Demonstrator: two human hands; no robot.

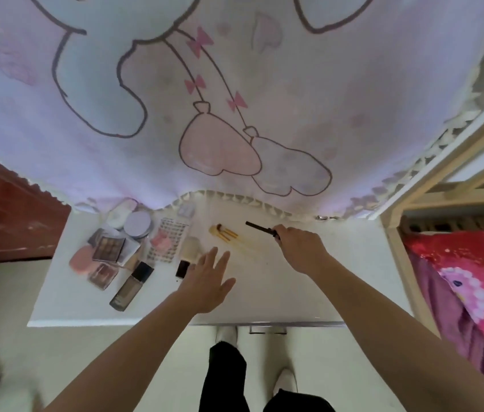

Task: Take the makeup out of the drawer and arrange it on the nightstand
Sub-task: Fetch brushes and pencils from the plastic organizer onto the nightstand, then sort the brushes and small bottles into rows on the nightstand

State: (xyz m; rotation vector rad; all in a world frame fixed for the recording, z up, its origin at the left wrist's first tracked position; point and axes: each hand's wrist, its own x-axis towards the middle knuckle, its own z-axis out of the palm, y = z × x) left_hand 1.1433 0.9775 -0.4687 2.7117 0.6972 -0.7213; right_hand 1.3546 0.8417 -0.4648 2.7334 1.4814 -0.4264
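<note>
Holding a dark slim pencil [260,228] clamped in its fingers, the right hand [303,248] hovers over the nightstand [309,292], right of the gold brushes [224,232]. The left hand [208,281], fingers spread and empty, hangs near these brushes and could knock them out of place.

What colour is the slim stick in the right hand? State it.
Black or very dark brown; the slim stick pokes out of the right hand, seen in the head view.
</note>
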